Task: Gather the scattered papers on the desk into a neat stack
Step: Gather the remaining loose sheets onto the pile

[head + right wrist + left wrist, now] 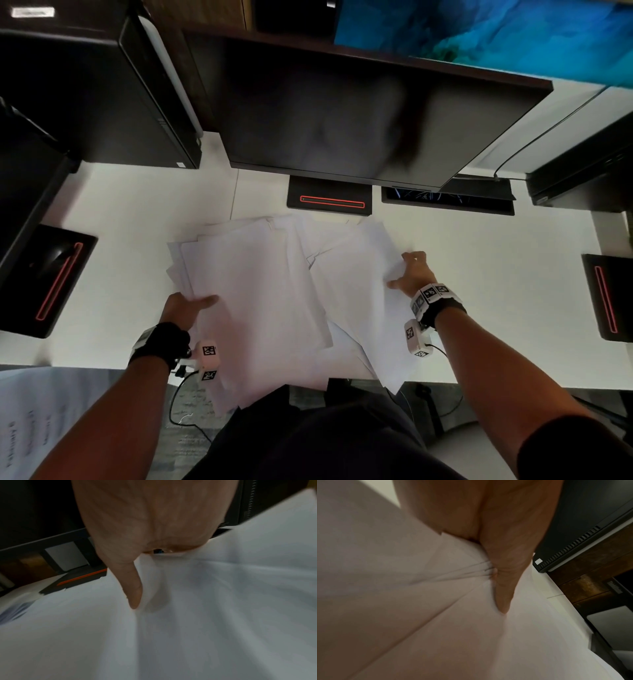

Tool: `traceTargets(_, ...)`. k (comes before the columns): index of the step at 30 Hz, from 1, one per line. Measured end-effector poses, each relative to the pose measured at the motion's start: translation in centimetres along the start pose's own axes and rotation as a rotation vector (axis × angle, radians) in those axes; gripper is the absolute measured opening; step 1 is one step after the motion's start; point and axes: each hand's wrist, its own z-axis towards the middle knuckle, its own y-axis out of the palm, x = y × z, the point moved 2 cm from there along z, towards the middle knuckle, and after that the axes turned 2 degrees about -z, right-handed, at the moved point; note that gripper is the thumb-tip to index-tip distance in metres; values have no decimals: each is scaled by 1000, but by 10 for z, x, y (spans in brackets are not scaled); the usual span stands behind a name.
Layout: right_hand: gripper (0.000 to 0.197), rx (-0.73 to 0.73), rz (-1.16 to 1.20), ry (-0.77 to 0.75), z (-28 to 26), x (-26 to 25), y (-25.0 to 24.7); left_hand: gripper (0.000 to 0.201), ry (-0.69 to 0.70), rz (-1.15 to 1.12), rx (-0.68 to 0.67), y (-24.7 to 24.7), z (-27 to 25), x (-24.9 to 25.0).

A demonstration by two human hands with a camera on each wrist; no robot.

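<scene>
Papers [260, 284] in a loose overlapping pile at the tabletop's [479, 274] near edge, some overhanging it, left hand [186, 308] grip pinching the pile's left side, right hand [411, 274] grip pinching its right side, thumbs on top.

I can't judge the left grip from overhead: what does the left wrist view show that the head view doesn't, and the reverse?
Only the left wrist view shows the left hand's thumb pressed onto the papers' top, with several sheet edges bunched at its base.

Only the head view shows the whole untidy pile overhanging the white desk's near edge, the right hand gripping its right side, and the dark monitor behind.

Both show the left hand holding the papers' left edge over the desk.
</scene>
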Motion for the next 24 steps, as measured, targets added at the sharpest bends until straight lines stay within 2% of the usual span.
traceTargets(3, 73, -5, -73, 3, -5, -10, 4, 47, 23, 7, -8, 3, -2, 3)
traceTargets(5, 61, 54, -220, -15, -7, -14, 5, 45, 24, 13, -15, 3, -3, 4)
traceTargets(7, 53, 86, -261, -32, -9, -16, 4, 49, 23, 30, -8, 2, -2, 4)
traceTargets(15, 52, -13, 97, 13, -6, -10, -1, 64, 25, 106, 20, 1, 5, 0)
traceTargets(17, 45, -29, 37, 21, -4, -9, -4, 62, 18, 119, 29, 1, 6, -1)
traceTargets(24, 44, 57, -49, 118, -12, 23, -50, 55, -5, 22, 57, 4, 5, 0)
